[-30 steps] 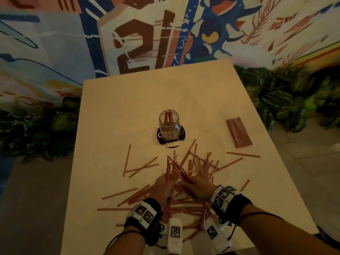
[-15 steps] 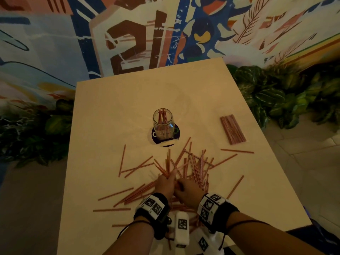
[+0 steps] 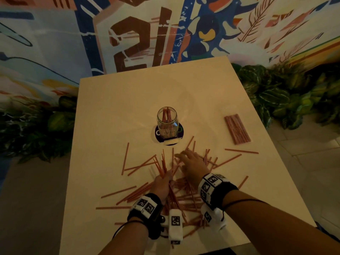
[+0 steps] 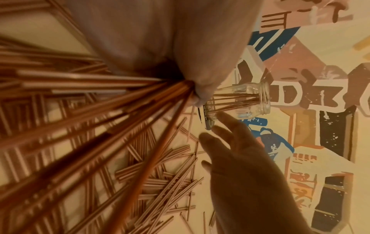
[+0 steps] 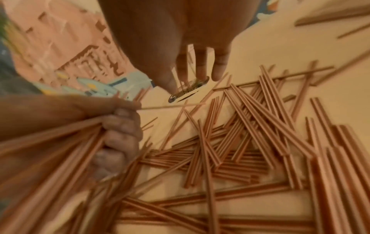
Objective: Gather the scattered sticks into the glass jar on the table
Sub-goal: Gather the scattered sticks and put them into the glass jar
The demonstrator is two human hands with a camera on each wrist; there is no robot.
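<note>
A glass jar [image 3: 167,122] holding several reddish sticks stands upright on a dark round coaster [image 3: 177,134] at mid-table; the jar [image 4: 240,101] shows in the left wrist view too. Many thin reddish sticks [image 3: 185,192] lie scattered on the near half of the table. My left hand [image 3: 162,183] grips a bundle of sticks [image 5: 66,142] in its curled fingers [image 5: 122,136]. My right hand [image 3: 191,162] hovers over the pile between the bundle and the jar, fingers [image 5: 201,64] straight and spread, holding nothing.
A neat flat stack of sticks [image 3: 237,129] lies at the right of the beige table [image 3: 128,100]. Loose single sticks [image 3: 241,150] reach toward the right edge. Leafy plants [image 3: 276,96] flank the table, and a painted wall [image 3: 139,39] stands behind.
My right hand has left the left hand's side and reached forward over the pile toward the jar, fingers spread. The left hand keeps its grip on the bundle.
</note>
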